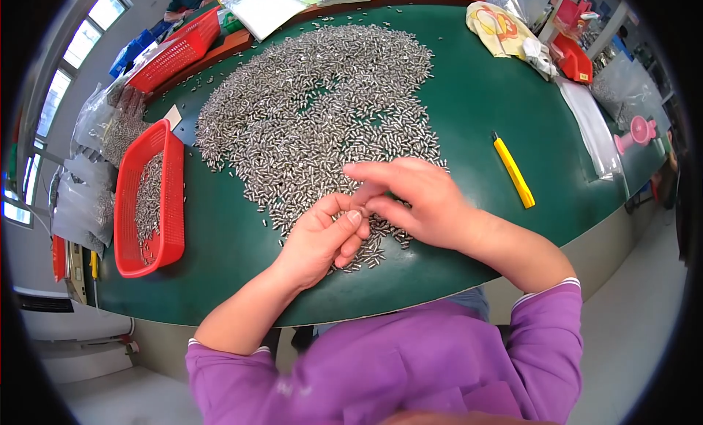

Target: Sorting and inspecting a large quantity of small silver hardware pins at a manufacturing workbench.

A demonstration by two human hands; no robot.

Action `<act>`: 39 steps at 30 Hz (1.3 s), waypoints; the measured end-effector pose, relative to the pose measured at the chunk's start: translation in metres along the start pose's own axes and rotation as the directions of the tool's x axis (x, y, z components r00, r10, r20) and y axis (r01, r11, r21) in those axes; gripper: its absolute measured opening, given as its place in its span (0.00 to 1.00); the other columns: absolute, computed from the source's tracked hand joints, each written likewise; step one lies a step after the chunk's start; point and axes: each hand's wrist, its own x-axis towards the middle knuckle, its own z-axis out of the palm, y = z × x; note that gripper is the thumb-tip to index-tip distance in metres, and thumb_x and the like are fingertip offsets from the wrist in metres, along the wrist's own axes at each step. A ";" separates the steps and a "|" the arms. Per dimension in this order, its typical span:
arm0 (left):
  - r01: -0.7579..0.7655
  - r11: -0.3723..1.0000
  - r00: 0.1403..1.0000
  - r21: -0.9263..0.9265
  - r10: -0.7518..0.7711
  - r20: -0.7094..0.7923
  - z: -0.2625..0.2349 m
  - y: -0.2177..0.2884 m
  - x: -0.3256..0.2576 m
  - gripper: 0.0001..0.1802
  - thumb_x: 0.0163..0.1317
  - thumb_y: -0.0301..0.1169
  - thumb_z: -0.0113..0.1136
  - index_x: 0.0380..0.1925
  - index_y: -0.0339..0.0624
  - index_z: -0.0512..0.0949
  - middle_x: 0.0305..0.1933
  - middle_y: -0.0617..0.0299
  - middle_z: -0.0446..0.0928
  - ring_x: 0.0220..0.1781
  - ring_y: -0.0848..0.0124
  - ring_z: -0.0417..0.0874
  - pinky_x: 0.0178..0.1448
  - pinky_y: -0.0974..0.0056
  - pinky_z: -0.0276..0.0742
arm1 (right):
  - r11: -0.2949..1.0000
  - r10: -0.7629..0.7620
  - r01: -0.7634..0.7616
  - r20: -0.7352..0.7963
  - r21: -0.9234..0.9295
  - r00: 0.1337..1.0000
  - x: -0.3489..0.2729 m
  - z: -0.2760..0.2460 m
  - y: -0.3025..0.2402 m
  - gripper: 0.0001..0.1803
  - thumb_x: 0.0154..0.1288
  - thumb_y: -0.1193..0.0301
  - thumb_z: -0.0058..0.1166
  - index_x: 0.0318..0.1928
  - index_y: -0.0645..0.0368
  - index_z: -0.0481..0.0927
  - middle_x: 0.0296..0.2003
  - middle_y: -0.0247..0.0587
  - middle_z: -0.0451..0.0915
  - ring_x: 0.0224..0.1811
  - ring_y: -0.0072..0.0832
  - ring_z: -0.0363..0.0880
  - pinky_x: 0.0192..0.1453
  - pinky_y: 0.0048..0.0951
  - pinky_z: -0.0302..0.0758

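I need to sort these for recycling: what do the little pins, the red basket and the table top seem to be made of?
Small pins: probably steel or plated metal, silvery with bright glints.
Red basket: looks like moulded plastic, uniform glossy red with a slotted mesh wall.
Table top: likely a green rubber or vinyl mat, smooth with a soft sheen.

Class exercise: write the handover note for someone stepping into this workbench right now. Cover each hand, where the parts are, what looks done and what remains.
Left hand: curled over the near edge of the pile, fingertips meeting the right's; any part pinched there is hidden.
Right hand: over the same edge, fingers bent toward the left.
Parts: large pile of small metal pins on the green table.
Done: some pins lie in the red basket at left.
Left: most of the pile.
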 end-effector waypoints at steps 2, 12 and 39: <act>0.008 0.998 1.000 -0.056 -0.007 0.023 -0.001 0.001 0.001 0.09 0.66 0.33 0.46 0.39 0.39 0.69 0.27 0.63 0.71 0.19 0.81 0.64 0.19 0.77 0.60 | 0.994 0.058 -0.057 0.008 -0.093 0.998 0.002 -0.006 0.010 0.19 0.50 0.75 0.55 0.45 0.52 0.74 0.33 0.34 0.77 0.38 0.33 0.74 0.44 0.33 0.70; -0.061 0.992 0.998 -0.111 0.061 -0.002 -0.001 0.001 0.003 0.09 0.65 0.32 0.42 0.41 0.40 0.68 0.32 0.60 0.70 0.19 0.78 0.61 0.19 0.77 0.57 | 0.941 0.208 -0.161 0.133 -0.297 0.969 -0.004 0.003 0.023 0.06 0.49 0.71 0.57 0.30 0.55 0.77 0.32 0.34 0.73 0.40 0.36 0.71 0.45 0.35 0.68; 0.009 0.993 1.000 -0.116 -0.009 0.002 -0.003 0.003 0.002 0.12 0.64 0.30 0.37 0.42 0.36 0.67 0.33 0.58 0.68 0.21 0.76 0.62 0.19 0.75 0.58 | 0.892 0.058 0.006 0.128 -0.451 0.990 -0.002 0.011 0.029 0.08 0.49 0.74 0.55 0.33 0.55 0.75 0.32 0.34 0.73 0.39 0.34 0.72 0.43 0.35 0.69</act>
